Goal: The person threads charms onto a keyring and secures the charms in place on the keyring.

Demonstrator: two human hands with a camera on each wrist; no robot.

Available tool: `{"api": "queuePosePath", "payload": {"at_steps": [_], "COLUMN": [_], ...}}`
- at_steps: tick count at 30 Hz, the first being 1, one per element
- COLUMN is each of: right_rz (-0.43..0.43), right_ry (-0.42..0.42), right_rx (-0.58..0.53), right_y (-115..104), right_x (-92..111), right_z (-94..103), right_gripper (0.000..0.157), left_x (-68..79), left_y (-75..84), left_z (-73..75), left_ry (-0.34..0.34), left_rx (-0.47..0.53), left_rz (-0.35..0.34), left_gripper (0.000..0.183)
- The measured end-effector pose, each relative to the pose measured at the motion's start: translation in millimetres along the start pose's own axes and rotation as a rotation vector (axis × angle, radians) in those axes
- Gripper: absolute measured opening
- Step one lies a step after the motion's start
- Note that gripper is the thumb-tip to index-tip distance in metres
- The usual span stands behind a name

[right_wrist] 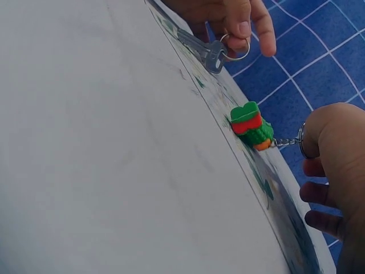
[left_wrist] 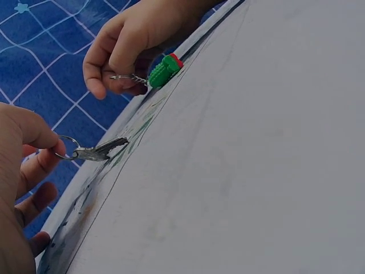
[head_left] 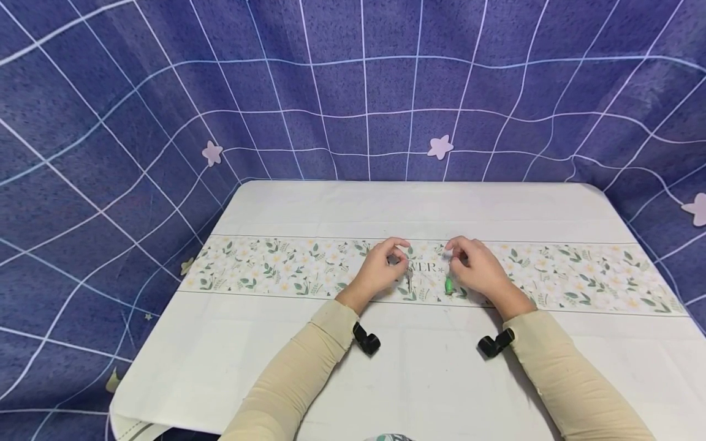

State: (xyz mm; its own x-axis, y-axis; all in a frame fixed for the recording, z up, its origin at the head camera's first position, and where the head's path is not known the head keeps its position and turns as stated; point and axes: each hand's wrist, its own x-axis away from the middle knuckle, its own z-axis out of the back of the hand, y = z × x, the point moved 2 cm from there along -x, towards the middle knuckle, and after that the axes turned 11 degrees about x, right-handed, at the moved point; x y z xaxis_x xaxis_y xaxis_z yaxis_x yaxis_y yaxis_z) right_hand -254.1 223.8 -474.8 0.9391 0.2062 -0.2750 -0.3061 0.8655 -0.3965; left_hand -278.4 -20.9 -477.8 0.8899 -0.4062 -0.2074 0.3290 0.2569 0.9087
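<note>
Over the flowered band in the middle of the table, my left hand (head_left: 379,267) pinches a thin metal key ring (left_wrist: 61,155) between thumb and forefinger. Silver keys (left_wrist: 101,151) hang from that ring, their blades overlapping. To the right, my right hand (head_left: 478,267) pinches the split ring (right_wrist: 301,140) of a keychain. A short chain (right_wrist: 285,141) links it to a green, knobbly charm (right_wrist: 255,132) with red and orange parts, which hangs close over the tablecloth. The two hands are a small gap apart, and the keys and charm do not touch.
A white tablecloth (head_left: 425,211) with a printed floral strip (head_left: 298,263) covers the table. Behind and to the left hangs a blue curtain (head_left: 342,92) with a white grid and stars. A black wrist camera (head_left: 366,339) sits on the left cuff, another (head_left: 495,343) on the right.
</note>
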Motion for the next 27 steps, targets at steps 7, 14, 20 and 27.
{"api": "queuePosePath", "payload": {"at_steps": [7, 14, 20, 27], "right_rz": [-0.013, -0.025, 0.004, -0.031], "right_ry": [0.021, 0.035, 0.079, 0.07], "right_rx": [-0.009, -0.019, -0.081, -0.247], "right_y": [-3.3, -3.6, -2.8, -5.5], "right_x": [-0.7, -0.5, -1.2, -1.2], "right_z": [3.7, 5.5, 5.9, 7.5], "right_gripper": [0.026, 0.027, 0.028, 0.027], "left_x": [2.6, 3.1, 1.1, -0.4], "left_y": [2.3, 4.3, 3.4, 3.8], "left_z": [1.6, 1.8, 2.1, 4.5], "left_ry": [0.0, 0.013, 0.015, 0.005], "left_rx": [0.104, 0.172, 0.265, 0.364], "left_rz": [0.05, 0.086, 0.097, 0.109], "left_gripper": [0.036, 0.035, 0.037, 0.039]}}
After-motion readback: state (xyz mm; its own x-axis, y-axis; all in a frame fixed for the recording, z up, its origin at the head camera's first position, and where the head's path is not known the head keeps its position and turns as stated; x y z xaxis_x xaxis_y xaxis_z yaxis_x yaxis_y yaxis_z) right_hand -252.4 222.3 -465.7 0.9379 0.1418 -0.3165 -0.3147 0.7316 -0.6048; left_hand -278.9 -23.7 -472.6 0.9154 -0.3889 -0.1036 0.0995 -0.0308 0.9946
